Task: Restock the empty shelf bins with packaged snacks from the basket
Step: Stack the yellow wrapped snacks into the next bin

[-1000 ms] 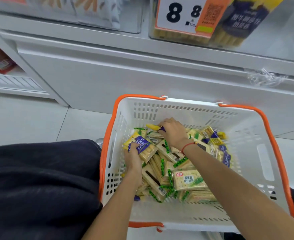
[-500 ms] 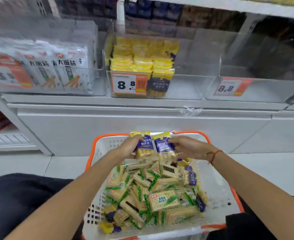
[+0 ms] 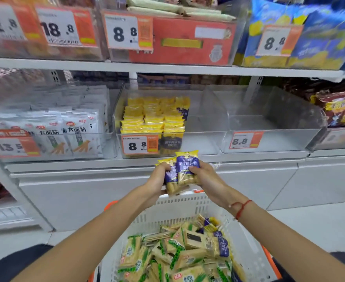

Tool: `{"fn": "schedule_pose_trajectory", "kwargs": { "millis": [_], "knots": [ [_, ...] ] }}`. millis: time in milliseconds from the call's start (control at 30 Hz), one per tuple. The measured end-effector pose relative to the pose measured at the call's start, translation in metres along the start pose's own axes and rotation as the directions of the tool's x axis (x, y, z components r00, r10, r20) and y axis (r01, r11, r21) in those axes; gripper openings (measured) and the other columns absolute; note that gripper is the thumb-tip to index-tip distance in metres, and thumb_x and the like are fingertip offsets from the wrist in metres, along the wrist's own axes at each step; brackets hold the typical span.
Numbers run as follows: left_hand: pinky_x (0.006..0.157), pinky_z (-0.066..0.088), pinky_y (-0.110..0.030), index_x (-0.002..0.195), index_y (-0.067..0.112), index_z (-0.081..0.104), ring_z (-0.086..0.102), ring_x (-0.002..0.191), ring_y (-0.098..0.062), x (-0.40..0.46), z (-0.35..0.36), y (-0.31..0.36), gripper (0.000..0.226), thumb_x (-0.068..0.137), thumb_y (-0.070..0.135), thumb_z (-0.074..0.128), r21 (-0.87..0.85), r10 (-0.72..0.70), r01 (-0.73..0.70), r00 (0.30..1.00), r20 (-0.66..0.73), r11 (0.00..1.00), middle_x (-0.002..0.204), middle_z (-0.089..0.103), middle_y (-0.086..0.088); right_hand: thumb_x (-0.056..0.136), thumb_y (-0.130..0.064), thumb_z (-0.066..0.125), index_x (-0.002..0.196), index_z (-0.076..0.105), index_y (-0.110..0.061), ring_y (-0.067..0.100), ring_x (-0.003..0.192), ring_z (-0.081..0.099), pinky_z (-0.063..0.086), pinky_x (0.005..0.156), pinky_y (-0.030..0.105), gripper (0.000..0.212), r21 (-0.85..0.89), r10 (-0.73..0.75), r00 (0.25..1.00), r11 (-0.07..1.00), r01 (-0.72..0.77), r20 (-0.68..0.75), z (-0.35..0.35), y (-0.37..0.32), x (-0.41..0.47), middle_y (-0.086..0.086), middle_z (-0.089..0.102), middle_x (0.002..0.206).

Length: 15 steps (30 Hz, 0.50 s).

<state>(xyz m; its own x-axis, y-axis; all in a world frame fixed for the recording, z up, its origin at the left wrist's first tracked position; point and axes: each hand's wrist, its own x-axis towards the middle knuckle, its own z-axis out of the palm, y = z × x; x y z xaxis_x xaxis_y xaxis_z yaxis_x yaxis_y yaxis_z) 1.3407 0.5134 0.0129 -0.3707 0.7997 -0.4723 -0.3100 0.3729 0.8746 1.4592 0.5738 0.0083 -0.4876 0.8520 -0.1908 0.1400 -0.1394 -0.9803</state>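
My left hand [image 3: 157,181] and my right hand [image 3: 206,179] together grip a small bunch of yellow-and-purple snack packets [image 3: 182,169], held upright above the far rim of the white basket [image 3: 246,239]. The basket sits low in front of me, full of green-and-tan cracker packs [image 3: 173,255] and a few purple ones. Just beyond the hands, a clear shelf bin [image 3: 200,143] holds stacked rows of the same yellow packets [image 3: 153,119] in its left half. To its right stands an empty clear bin [image 3: 269,139].
White noodle-snack bags [image 3: 66,129] fill the bin at left. A bin with red-brown bags [image 3: 338,110] sits at far right. The upper shelf carries a red box [image 3: 188,41] and blue bags [image 3: 309,33]. My dark-clothed knee [image 3: 15,265] is at lower left.
Both hands came up out of the basket with the purple packets and moved toward the shelf bins. The view tilted up from the basket to the shelves.
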Motion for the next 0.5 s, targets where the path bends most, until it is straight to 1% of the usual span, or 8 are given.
{"fn": "schedule_pose_trajectory", "kwargs": {
  "millis": [133, 200, 267, 333, 400, 433, 467, 500],
  "knots": [
    [0.067, 0.047, -0.032, 0.085, 0.018, 0.059, 0.057, 0.064, -0.021, 0.008, 0.006, 0.004, 0.029, 0.093, 0.025, 0.032, -0.108, 0.060, -0.061, 0.998, -0.017, 0.992, 0.073, 0.067, -0.007, 0.099, -0.009, 0.041, 0.125, 0.056, -0.013, 0.022, 0.110, 0.060, 0.045, 0.090, 0.027, 0.030, -0.157, -0.002, 1.000, 0.988, 0.003, 0.011, 0.004, -0.008, 0.006, 0.008, 0.062, 0.123],
    [0.067, 0.047, -0.030, 0.091, 0.017, 0.064, 0.061, 0.070, -0.021, 0.010, 0.008, 0.007, 0.036, 0.092, 0.028, 0.030, -0.151, 0.088, -0.086, 0.996, 0.004, 0.985, 0.078, 0.069, -0.006, 0.100, -0.015, 0.042, 0.134, 0.049, -0.018, 0.023, 0.118, 0.055, 0.044, 0.097, 0.032, 0.035, -0.213, 0.009, 0.997, 0.977, 0.008, 0.078, 0.007, -0.012, 0.008, 0.009, 0.056, 0.132],
    [0.061, 0.051, -0.026, 0.099, 0.014, 0.066, 0.064, 0.073, -0.022, 0.012, 0.011, 0.012, 0.044, 0.095, 0.034, 0.027, -0.257, 0.111, -0.094, 0.993, 0.050, 0.962, 0.082, 0.071, -0.007, 0.102, -0.021, 0.039, 0.141, 0.040, -0.024, 0.020, 0.124, 0.049, 0.039, 0.097, 0.027, 0.039, -0.276, 0.014, 0.991, 0.961, 0.022, 0.130, 0.010, -0.017, 0.006, 0.003, 0.049, 0.138],
    [0.056, 0.055, -0.027, 0.100, 0.014, 0.068, 0.067, 0.076, -0.022, 0.012, 0.015, 0.018, 0.055, 0.098, 0.049, 0.025, -0.353, 0.127, -0.085, 0.987, 0.095, 0.932, 0.086, 0.073, -0.009, 0.103, -0.019, 0.036, 0.144, 0.034, -0.024, 0.014, 0.121, 0.050, 0.040, 0.090, 0.022, 0.041, -0.251, -0.017, 0.987, 0.966, 0.058, 0.162, 0.010, -0.025, 0.003, 0.000, 0.050, 0.137],
    [0.072, 0.057, -0.035, 0.099, 0.017, 0.069, 0.069, 0.085, -0.024, 0.012, 0.018, 0.026, 0.059, 0.093, 0.062, 0.031, -0.352, 0.155, -0.099, 0.978, 0.136, 0.931, 0.093, 0.074, -0.008, 0.103, -0.014, 0.035, 0.143, 0.036, -0.019, 0.013, 0.112, 0.054, 0.043, 0.087, 0.020, 0.040, -0.207, -0.055, 0.984, 0.974, 0.090, 0.169, 0.003, -0.037, 0.002, 0.003, 0.054, 0.134],
    [0.080, 0.055, -0.038, 0.102, 0.018, 0.069, 0.069, 0.088, -0.024, 0.012, 0.019, 0.031, 0.055, 0.091, 0.062, 0.037, -0.308, 0.178, -0.123, 0.971, 0.158, 0.943, 0.096, 0.074, -0.007, 0.103, -0.012, 0.036, 0.141, 0.038, -0.018, 0.013, 0.107, 0.055, 0.044, 0.086, 0.019, 0.039, -0.196, -0.067, 0.982, 0.975, 0.102, 0.175, -0.002, -0.045, 0.002, 0.005, 0.056, 0.132],
    [0.082, 0.054, -0.037, 0.104, 0.018, 0.068, 0.069, 0.086, -0.021, 0.013, 0.019, 0.036, 0.046, 0.090, 0.056, 0.045, -0.224, 0.203, -0.159, 0.961, 0.186, 0.961, 0.096, 0.073, -0.005, 0.103, -0.012, 0.036, 0.139, 0.041, -0.018, 0.014, 0.105, 0.056, 0.044, 0.086, 0.019, 0.037, -0.200, -0.074, 0.980, 0.974, 0.111, 0.184, -0.007, -0.054, 0.002, 0.006, 0.058, 0.129],
    [0.076, 0.054, -0.032, 0.104, 0.018, 0.067, 0.069, 0.080, -0.017, 0.013, 0.018, 0.043, 0.034, 0.090, 0.045, 0.053, -0.132, 0.229, -0.204, 0.951, 0.210, 0.970, 0.093, 0.073, -0.004, 0.103, -0.014, 0.037, 0.137, 0.043, -0.019, 0.014, 0.104, 0.057, 0.044, 0.087, 0.020, 0.036, -0.207, -0.083, 0.977, 0.970, 0.124, 0.197, -0.014, -0.064, 0.002, 0.006, 0.060, 0.127]
  ]
}}
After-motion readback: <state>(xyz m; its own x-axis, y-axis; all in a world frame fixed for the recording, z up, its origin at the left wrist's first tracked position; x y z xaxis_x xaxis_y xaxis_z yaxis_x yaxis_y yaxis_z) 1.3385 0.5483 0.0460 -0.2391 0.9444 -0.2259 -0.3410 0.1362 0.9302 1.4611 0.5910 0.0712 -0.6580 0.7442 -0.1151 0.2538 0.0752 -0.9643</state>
